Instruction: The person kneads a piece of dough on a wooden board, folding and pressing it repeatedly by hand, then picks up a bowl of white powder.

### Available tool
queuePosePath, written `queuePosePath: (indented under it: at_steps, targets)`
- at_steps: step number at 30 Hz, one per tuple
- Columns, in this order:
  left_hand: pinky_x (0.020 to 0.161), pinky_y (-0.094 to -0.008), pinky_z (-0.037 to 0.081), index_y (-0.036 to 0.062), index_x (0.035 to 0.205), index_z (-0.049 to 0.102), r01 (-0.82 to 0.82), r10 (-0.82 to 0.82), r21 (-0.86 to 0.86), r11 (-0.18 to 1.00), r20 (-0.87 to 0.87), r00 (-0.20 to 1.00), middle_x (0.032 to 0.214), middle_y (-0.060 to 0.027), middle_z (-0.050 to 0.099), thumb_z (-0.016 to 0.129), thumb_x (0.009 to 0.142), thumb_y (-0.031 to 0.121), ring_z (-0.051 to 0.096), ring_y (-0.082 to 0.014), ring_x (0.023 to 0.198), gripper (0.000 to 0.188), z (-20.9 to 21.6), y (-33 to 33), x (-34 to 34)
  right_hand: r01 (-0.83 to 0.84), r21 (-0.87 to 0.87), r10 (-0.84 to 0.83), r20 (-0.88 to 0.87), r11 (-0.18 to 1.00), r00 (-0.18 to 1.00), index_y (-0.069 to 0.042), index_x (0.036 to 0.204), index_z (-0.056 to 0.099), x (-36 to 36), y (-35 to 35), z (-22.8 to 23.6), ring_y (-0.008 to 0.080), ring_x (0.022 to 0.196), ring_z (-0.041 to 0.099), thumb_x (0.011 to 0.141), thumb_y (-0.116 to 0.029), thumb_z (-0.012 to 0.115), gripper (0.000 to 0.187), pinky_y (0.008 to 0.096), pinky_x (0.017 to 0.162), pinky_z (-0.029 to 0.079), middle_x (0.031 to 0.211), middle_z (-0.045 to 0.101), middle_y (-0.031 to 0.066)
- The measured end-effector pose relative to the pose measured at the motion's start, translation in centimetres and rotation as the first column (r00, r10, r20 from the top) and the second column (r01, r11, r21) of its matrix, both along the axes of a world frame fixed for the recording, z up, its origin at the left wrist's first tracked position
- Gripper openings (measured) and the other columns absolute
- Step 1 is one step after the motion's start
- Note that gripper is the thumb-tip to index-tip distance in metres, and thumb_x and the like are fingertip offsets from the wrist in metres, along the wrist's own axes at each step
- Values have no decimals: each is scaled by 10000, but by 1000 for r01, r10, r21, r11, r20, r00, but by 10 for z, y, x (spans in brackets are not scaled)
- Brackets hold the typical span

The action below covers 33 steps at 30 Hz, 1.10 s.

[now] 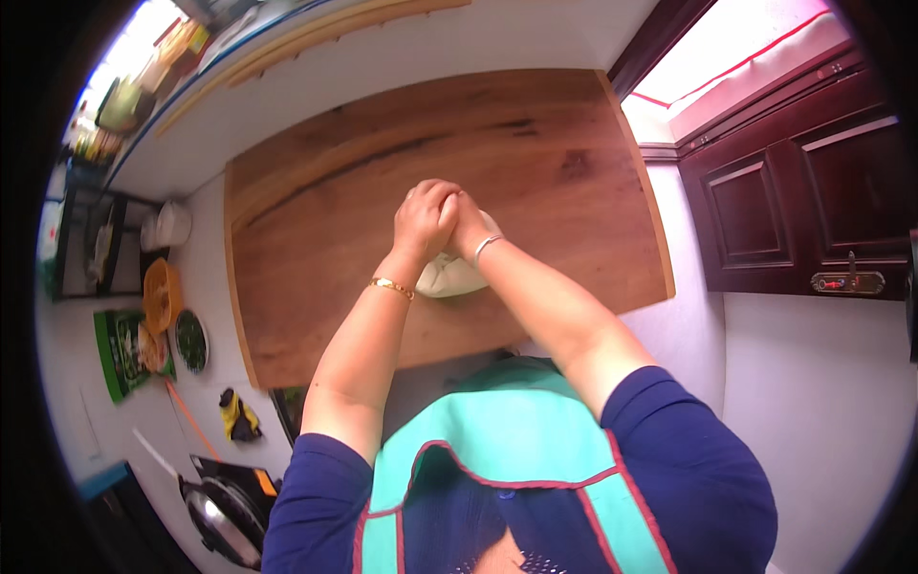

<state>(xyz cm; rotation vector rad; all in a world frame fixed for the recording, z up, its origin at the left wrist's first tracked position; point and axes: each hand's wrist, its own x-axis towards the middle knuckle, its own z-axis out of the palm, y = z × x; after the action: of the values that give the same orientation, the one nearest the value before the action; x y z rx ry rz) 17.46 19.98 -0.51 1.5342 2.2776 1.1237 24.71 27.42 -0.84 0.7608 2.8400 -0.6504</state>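
A pale lump of dough lies on the brown wooden board, near the middle of its near half. Both of my hands are brought together over its far side and press on it. My left hand is closed, its fingers folded over toward the right one. My right hand is pressed against it, with its fingers mostly hidden. The dough bulges out between my wrists, and the part beneath my hands cannot be seen. I wear a gold bracelet on the left wrist and a silver bangle on the right.
The wooden board tops a table against the white wall. A dark red door stands at the right. Along the left are a yellow basket, a bowl of greens, a green package and a black pan. A cluttered shelf is at upper left.
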Motion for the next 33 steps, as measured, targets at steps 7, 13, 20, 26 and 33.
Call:
queuePosePath:
  at_steps: [7, 13, 20, 26, 33]
  targets:
    - [936, -461, 435, 94, 1059, 646, 173, -155, 208, 963, -99, 983, 1105, -149, 601, 596, 777, 173, 549, -341, 1059, 297, -16, -76, 51, 20, 365, 82, -261, 931, 962, -153, 1096, 569, 66, -84, 2, 219, 1099, 528, 873, -221, 447, 263, 344, 964, 385, 1135, 592, 82]
    - [1110, -495, 202, 163, 1235, 589, 170, -141, 71, 983, -311, 940, 1373, -117, 437, 568, 785, 282, 341, -325, 1326, 466, -43, -115, 88, 14, 649, 247, -309, 761, 919, -165, 1180, 521, 90, -106, -36, 210, 1166, 468, 845, -288, 476, 359, 370, 1027, 317, 1211, 527, 59]
    - [1017, -507, 315, 144, 1112, 628, 140, -135, 29, 990, -135, 982, 1258, -127, 520, 592, 746, 240, 441, -339, 1208, 380, -44, -39, 22, -108, 467, 138, -29, 877, 990, -124, 1070, 570, 32, -34, -91, 220, 1082, 504, 778, -278, 527, 333, 376, 981, 347, 1113, 577, 59]
    - [974, -476, 374, 131, 1070, 633, 40, -40, -8, 999, -6, 999, 1198, -100, 556, 620, 724, 200, 490, -321, 1143, 353, -52, 1, -8, -172, 210, 189, -64, 962, 980, -115, 971, 615, -5, 7, -76, 227, 1023, 530, 720, -301, 572, 316, 350, 885, 389, 1011, 616, 73]
    - [899, -430, 458, 90, 1034, 638, -95, 93, 31, 995, 71, 993, 1115, -125, 624, 545, 815, 172, 557, -345, 1050, 251, -67, 33, -35, -85, -138, 81, -34, 987, 996, -81, 907, 644, -42, 39, -71, 287, 996, 581, 749, -212, 567, 219, 378, 878, 462, 983, 646, 129]
